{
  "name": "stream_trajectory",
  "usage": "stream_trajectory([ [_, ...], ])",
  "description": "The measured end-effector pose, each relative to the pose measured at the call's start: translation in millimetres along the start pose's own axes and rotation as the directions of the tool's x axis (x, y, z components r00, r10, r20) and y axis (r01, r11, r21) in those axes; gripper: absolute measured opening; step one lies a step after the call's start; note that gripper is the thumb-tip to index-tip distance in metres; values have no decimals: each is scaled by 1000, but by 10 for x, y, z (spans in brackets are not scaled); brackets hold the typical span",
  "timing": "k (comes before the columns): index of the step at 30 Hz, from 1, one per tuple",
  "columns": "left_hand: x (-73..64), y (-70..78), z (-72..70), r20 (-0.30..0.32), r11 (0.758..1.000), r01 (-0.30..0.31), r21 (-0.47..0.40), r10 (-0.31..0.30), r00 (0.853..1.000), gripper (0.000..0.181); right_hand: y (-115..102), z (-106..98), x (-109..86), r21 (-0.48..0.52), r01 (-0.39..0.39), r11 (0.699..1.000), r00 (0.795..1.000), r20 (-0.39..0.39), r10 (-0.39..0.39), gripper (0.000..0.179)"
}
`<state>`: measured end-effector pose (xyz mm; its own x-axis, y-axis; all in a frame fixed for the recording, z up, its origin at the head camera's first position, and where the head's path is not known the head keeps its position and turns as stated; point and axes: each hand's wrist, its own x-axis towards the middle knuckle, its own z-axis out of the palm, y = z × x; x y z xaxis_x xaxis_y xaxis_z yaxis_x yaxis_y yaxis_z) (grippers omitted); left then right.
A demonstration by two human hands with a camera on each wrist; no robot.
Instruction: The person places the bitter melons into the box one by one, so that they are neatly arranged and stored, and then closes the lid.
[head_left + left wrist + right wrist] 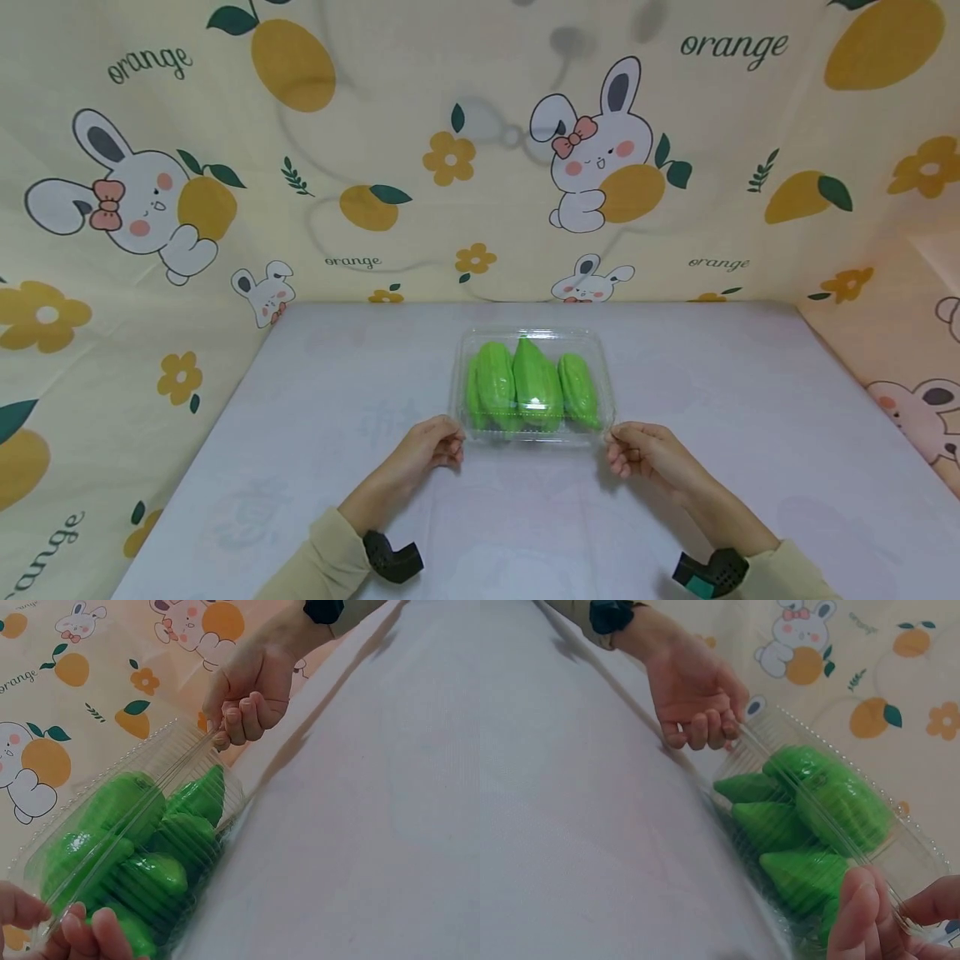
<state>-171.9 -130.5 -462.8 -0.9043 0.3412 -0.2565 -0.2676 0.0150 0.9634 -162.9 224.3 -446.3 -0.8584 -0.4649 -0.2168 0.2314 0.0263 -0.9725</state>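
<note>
A clear plastic clamshell box (525, 437) is at the middle of the table with its lid down. Inside lie several bright green, ridged pieces with pointed ends (537, 387), fruit-like in shape. My left hand (427, 446) pinches the rim at the box's near left corner between thumb and fingers. At the near right corner, my right hand (652, 454) pinches the same rim. Both wrist views show the rim's doubled edge running from one hand to the other. The box's underside is hidden, so I cannot tell whether it is fully on the table.
A white-covered table (300, 500) spreads around the box. Behind it hangs a cream cloth (480, 83) printed with rabbits and oranges, which also covers the left and right sides. Black devices (393, 560) are strapped at both wrists.
</note>
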Motion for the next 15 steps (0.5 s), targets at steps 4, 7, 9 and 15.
stream_trajectory([
  [4,0,-11,6,-17,1000,2,-11,-3,1000,20,-4,3,-2,-4,-7,1000,1000,7,7,26],
  [7,-5,-15,3,-15,1000,-5,-10,4,1000,20,-5,6,-3,-3,-15,1000,1000,8,15,26],
  [9,-5,-20,1,-14,1000,-10,-9,10,1000,20,-4,7,-5,3,-16,1000,1000,9,16,26],
  [15,3,-32,3,-27,1000,-8,-8,8,1000,21,-2,2,-1,13,-15,1000,1000,17,14,27],
])
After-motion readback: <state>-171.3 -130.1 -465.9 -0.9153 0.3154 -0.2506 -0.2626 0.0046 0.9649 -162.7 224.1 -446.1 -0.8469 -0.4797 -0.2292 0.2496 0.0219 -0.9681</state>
